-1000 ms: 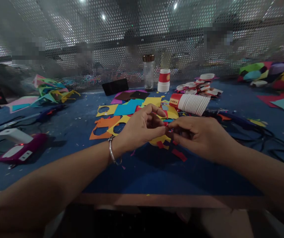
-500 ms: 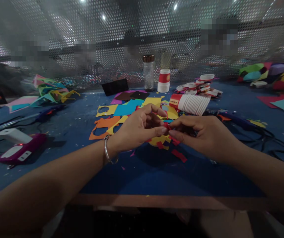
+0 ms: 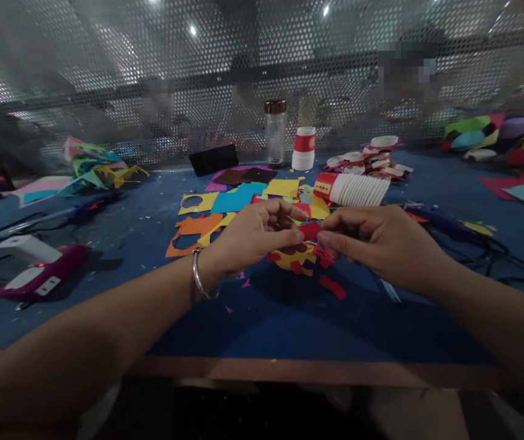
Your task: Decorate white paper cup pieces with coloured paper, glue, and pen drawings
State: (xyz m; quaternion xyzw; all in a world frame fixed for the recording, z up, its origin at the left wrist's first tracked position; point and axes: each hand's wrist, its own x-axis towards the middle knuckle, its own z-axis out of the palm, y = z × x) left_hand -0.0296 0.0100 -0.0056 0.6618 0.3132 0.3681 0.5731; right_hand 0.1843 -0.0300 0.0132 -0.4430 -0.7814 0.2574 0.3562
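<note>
My left hand [image 3: 255, 235] and my right hand [image 3: 376, 241] meet above the blue table [image 3: 266, 311], both pinching one small red paper piece [image 3: 310, 230] between thumb and fingers. A silver bracelet [image 3: 196, 275] sits on my left wrist. Right below the hands lie a yellow paper disc [image 3: 295, 256] and a few red paper scraps [image 3: 330, 284]. Behind the hands spread coloured paper sheets [image 3: 237, 198], some with round holes cut out.
A lying stack of white paper cups [image 3: 358, 189] with a red-banded one, an upright cup stack [image 3: 303, 148] and a clear jar [image 3: 274, 132] stand behind. A purple and white device [image 3: 37, 269] and cables [image 3: 486, 244] flank the sides. Perforated metal screen [image 3: 152, 79] closes the back.
Both hands have lifted slightly and the red piece now shows more plainly between the fingertips; the right hand's fingers have curled more tightly.
</note>
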